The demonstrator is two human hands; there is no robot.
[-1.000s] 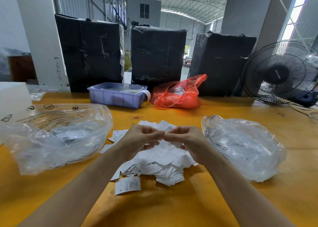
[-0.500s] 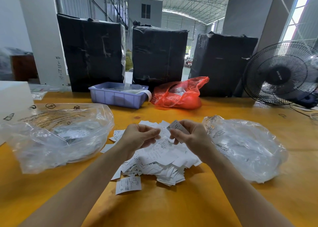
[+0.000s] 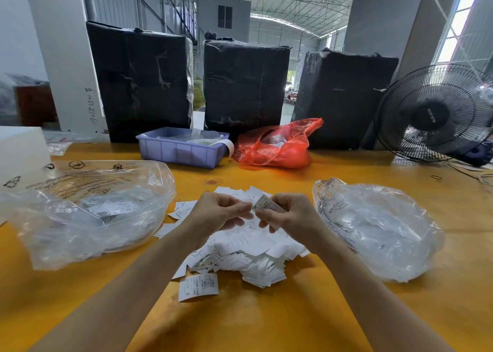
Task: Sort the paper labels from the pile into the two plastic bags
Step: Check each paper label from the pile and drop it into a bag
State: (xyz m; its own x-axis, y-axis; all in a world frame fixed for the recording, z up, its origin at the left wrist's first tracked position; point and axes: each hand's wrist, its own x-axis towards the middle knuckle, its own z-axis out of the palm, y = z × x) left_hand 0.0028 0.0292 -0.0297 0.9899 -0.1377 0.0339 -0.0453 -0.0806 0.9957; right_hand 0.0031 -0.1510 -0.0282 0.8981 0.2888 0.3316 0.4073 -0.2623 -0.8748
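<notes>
While left hand (image 3: 221, 213) curls empty, right hand (image 3: 288, 215) grip pinches label (image 3: 266, 203), long axis tilted up-left

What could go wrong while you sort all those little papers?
1. The fan faces the table; if it is running, it might blow loose labels off the pile.
2. One label lies apart near the table's front edge and could get brushed off by an arm.
3. The right hand pinches a label close to the left hand; stuck-together labels could land in the wrong clear bag.
</notes>
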